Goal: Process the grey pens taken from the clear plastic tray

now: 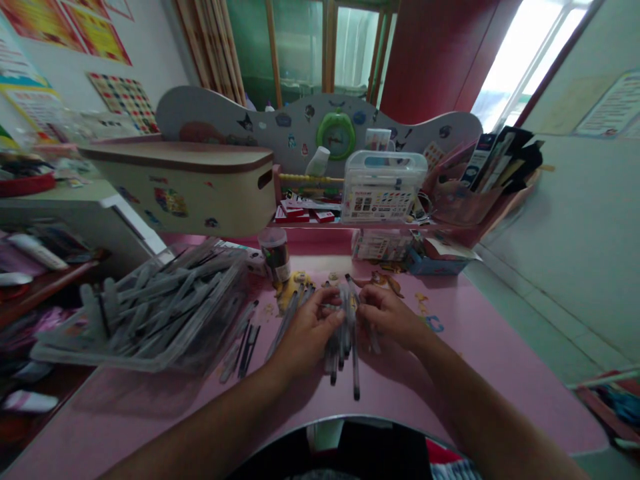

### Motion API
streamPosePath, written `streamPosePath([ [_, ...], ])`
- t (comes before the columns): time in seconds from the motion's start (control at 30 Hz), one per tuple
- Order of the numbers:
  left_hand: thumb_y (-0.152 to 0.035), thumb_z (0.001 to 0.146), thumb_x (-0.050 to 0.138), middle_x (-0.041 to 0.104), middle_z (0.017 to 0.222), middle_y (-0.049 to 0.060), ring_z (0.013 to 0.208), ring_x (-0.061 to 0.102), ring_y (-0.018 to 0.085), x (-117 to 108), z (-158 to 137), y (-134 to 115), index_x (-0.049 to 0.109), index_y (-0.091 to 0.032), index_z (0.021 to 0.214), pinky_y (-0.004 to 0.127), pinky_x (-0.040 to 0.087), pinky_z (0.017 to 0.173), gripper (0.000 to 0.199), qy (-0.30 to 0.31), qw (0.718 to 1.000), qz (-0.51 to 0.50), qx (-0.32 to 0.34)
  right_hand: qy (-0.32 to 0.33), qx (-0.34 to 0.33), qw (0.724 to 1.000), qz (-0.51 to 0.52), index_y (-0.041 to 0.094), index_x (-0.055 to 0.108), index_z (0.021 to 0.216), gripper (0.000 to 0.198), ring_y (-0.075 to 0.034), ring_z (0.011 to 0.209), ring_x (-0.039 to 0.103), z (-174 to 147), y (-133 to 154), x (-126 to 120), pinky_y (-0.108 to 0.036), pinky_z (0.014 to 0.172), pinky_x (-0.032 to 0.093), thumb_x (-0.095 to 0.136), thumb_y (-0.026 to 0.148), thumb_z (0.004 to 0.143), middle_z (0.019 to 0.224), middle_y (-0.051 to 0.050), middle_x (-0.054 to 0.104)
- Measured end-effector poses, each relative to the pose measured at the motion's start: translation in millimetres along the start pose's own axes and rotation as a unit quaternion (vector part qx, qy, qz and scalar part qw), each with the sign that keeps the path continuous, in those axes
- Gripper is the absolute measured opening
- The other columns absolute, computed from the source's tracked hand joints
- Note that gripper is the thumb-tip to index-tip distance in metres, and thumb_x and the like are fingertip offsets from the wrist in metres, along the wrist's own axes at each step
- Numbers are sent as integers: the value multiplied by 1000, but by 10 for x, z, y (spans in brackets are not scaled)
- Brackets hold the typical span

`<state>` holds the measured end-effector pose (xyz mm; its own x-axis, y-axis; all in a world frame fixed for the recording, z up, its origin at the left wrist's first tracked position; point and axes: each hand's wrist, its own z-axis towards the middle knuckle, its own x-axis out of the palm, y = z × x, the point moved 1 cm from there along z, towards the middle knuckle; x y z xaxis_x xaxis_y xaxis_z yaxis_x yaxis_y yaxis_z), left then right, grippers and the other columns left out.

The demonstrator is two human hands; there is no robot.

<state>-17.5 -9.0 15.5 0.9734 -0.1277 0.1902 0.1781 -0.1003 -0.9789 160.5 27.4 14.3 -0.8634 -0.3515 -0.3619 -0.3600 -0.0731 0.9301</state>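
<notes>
My left hand (306, 333) is closed around a bundle of clear pens (345, 337) with dark tips, held above the pink desk. My right hand (387, 315) is at the bundle's right side, its fingers curled in a pinch on a pen; a clear shaft (374, 341) shows below them, partly hidden. More pens (286, 323) lie on the desk just left of my left hand. Farther left are a few loose dark and clear pens (247, 350). A clear plastic box (160, 362) heaped with similar pens sits at the left.
Behind the pens stands a clear cup (274, 257) with dark contents. A cream bin (200, 193), a green clock (336, 137) and a clear handled case (385, 190) are on the shelf. At the back right are a blue box (435, 265) and a pen holder (465, 200).
</notes>
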Motion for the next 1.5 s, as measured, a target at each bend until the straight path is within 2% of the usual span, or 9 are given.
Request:
streamPosePath([
  [0.13, -34, 76, 79, 69, 84, 2, 62, 66, 16, 25, -4, 32, 63, -20, 110, 27, 53, 58, 40, 22, 991, -124, -40, 117, 30, 964, 237, 23, 50, 86, 30, -10, 42, 51, -71, 12, 183, -22, 41, 40, 69, 46, 80, 61, 6, 58],
  [0.27, -40, 78, 78, 67, 72, 0, 52, 59, 12, -42, 39, 26, 64, -19, 91, 23, 49, 52, 29, -9, 985, -166, -37, 141, 62, 942, 299, 19, 57, 90, 42, -8, 41, 48, -66, -48, 230, -19, 37, 34, 71, 57, 80, 63, 2, 62],
  [0.43, -39, 78, 79, 72, 84, 3, 70, 64, 12, -156, 108, -45, 65, -17, 87, 18, 49, 58, 28, -84, 986, -136, 44, 208, 102, 916, 328, 15, 62, 80, 40, -4, 35, 27, -64, -118, 175, -18, 35, 22, 68, 54, 84, 47, 8, 43],
  [0.67, -32, 80, 76, 71, 76, 3, 50, 64, 16, -54, -9, 89, 59, -19, 96, 25, 51, 46, 26, 68, 974, -205, -69, 239, 110, 852, 452, 16, 61, 92, 17, -9, 43, 41, -162, -105, 271, -27, 54, 50, 65, 30, 83, 61, 3, 57],
  [0.73, -31, 82, 74, 68, 68, 1, 48, 63, 16, -30, -26, 109, 59, -18, 95, 25, 51, 44, 24, 82, 970, -216, -71, 244, 125, 839, 470, 15, 61, 96, 21, -8, 43, 37, -161, -100, 290, -22, 49, 45, 65, 22, 77, 60, 4, 54],
  [0.8, -29, 82, 74, 65, 63, 1, 48, 62, 15, -19, -30, 109, 60, -17, 92, 25, 52, 46, 21, 71, 974, -206, -59, 245, 149, 834, 472, 15, 60, 90, 17, -6, 40, 25, -145, -103, 300, -16, 39, 28, 66, 23, 76, 53, 8, 42],
  [0.93, -28, 80, 76, 68, 67, 2, 52, 65, 15, -25, -21, 87, 63, -16, 88, 25, 54, 50, 20, 36, 980, -190, -41, 220, 131, 872, 416, 17, 55, 75, 31, -4, 40, 12, -115, -80, 310, -18, 37, 10, 70, 42, 81, 47, 12, 30],
  [1.23, -26, 76, 81, 68, 69, 2, 57, 63, 14, -77, 2, 102, 70, -16, 84, 24, 52, 55, 17, 32, 983, -181, -11, 162, 20, 953, 254, 15, 64, 86, 52, -6, 44, 23, -106, 16, 260, -22, 41, 11, 72, 65, 77, 53, 9, 36],
  [1.5, -25, 74, 82, 66, 63, 2, 60, 61, 12, -55, -34, 8, 75, -15, 79, 21, 49, 58, 13, 25, 989, -142, 41, 155, -20, 972, 178, 14, 66, 88, 55, -6, 43, 25, -107, 47, 196, -22, 41, 14, 64, 68, 83, 51, 10, 34],
])
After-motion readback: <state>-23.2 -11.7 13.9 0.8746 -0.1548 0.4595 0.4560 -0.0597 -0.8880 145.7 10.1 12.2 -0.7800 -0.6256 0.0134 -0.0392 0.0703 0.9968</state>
